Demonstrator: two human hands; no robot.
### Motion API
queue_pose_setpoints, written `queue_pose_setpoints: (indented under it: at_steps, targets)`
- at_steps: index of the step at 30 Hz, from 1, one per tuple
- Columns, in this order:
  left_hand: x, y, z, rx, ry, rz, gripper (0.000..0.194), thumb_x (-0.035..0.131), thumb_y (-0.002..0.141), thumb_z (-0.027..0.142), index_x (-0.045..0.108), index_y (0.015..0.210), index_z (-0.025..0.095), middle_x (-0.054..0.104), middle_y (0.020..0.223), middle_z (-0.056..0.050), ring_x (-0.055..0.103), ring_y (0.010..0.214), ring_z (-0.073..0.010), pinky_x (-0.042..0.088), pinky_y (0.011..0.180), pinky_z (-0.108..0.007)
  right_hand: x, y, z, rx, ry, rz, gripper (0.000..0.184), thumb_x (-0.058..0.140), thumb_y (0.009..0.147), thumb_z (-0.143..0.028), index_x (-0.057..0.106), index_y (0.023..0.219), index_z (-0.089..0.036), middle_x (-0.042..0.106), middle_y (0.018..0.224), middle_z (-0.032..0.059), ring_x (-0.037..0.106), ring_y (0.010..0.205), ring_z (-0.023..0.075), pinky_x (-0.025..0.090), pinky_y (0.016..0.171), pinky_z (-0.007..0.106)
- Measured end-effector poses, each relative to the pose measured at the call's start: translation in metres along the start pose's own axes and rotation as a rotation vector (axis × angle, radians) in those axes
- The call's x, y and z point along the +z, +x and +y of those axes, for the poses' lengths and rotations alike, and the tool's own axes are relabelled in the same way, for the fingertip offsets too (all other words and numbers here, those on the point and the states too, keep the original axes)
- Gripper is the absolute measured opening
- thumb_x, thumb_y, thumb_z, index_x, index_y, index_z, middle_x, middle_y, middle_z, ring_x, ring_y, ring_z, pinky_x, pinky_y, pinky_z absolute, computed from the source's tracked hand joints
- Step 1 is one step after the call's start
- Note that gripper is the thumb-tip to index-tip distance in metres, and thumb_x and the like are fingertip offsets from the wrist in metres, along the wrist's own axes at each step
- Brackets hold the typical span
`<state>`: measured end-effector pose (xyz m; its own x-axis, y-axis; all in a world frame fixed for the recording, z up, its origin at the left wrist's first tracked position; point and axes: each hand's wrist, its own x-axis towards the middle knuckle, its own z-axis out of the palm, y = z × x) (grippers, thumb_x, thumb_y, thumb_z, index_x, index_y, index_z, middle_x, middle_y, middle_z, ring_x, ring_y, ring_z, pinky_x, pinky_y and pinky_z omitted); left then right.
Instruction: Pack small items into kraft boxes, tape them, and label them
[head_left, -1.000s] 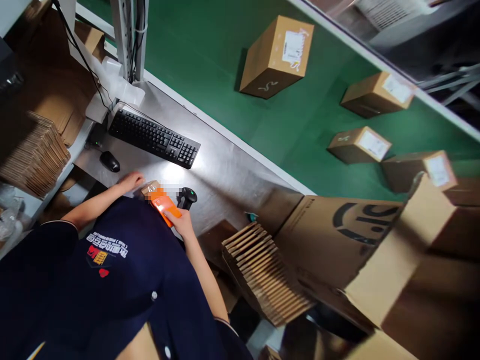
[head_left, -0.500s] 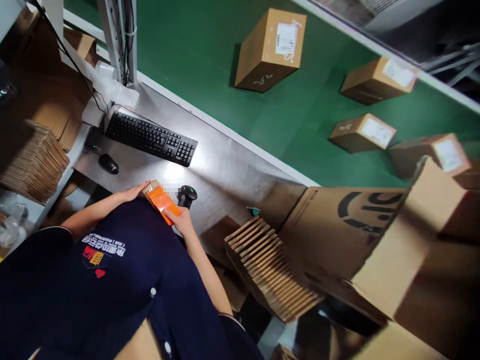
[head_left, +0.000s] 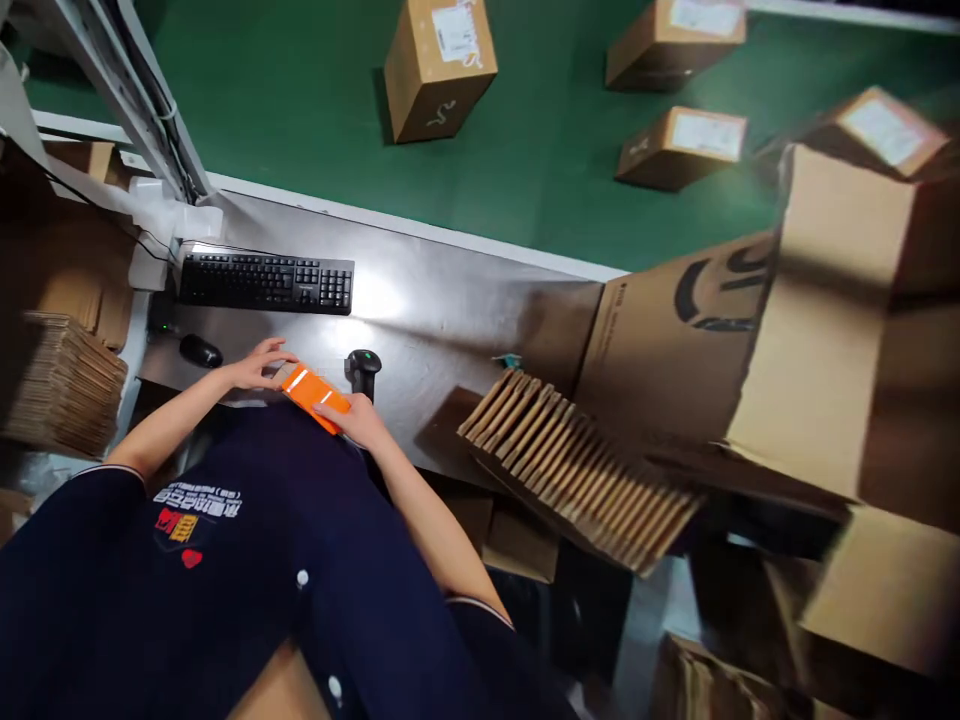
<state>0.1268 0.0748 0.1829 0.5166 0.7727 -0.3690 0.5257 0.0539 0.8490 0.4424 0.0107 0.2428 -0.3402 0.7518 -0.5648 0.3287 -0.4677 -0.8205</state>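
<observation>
An orange packet [head_left: 313, 390] lies at the near edge of the steel bench [head_left: 450, 320], close to my body. My right hand [head_left: 354, 420] grips its near end, fingers closed on it. My left hand [head_left: 259, 365] curls its fingers round the far end, where a small brown carton end [head_left: 286, 375] shows. A black handheld scanner [head_left: 364, 368] stands just right of the packet, a little apart from my right hand.
A black keyboard [head_left: 266, 282] and mouse [head_left: 200, 351] sit at the left. Sealed labelled boxes [head_left: 439, 65] ride the green belt [head_left: 300, 100] beyond the bench. Stacks of flat cartons [head_left: 577, 465] and a big open carton [head_left: 750, 330] crowd the right; another stack [head_left: 60, 385] stands left.
The view has swung, so the bench and belt look turned. Both hands stay on the orange packet, which now lies flatter. The boxes on the belt appear shifted up and left.
</observation>
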Motion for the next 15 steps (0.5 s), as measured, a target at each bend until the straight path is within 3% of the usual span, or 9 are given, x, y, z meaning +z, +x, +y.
queue_pose_setpoints:
  at_steps: [4,8,12,15]
  targets:
    - [-0.005,-0.005,-0.005,-0.035,0.054,0.003,0.084,0.092,0.067,0.069,0.073,0.141,0.034,0.037,0.168,-0.013,0.042,0.154,-0.0427,0.029,0.133,-0.061,-0.023,-0.028,0.024,0.120,-0.073,0.039,0.053,0.082,0.067,-0.071,0.067,0.057,-0.020,0.053,0.051,-0.0031,0.043,0.050,0.0116,0.028,0.048,0.027]
    - [-0.004,-0.015,0.010,-0.046,0.188,0.002,0.081,0.082,0.078,0.072,0.067,0.149,0.035,0.031,0.176,-0.013,0.031,0.162,-0.0454,0.019,0.135,-0.064,-0.043,-0.046,0.048,0.140,-0.014,0.050,0.054,0.086,0.062,-0.067,0.062,0.053,-0.020,0.050,0.048,-0.0044,0.040,0.050,0.0106,0.028,0.049,0.027]
    - [0.014,-0.024,0.033,0.078,0.419,-0.014,0.069,0.064,0.099,0.057,0.053,0.162,0.033,0.032,0.180,-0.012,0.022,0.168,-0.0421,-0.005,0.135,-0.067,-0.032,-0.031,0.048,0.088,0.045,0.049,0.052,0.087,0.064,-0.062,0.059,0.053,-0.020,0.046,0.047,-0.0054,0.036,0.049,0.0090,0.025,0.049,0.028]
    - [0.028,-0.025,0.042,0.172,0.551,-0.122,0.069,0.055,0.104,0.050,0.042,0.168,0.028,0.036,0.178,-0.012,0.026,0.168,-0.0358,-0.008,0.137,-0.058,-0.014,-0.010,0.038,0.013,0.109,0.045,0.048,0.087,0.066,-0.056,0.060,0.053,-0.019,0.049,0.049,-0.0048,0.037,0.051,0.0079,0.026,0.051,0.028]
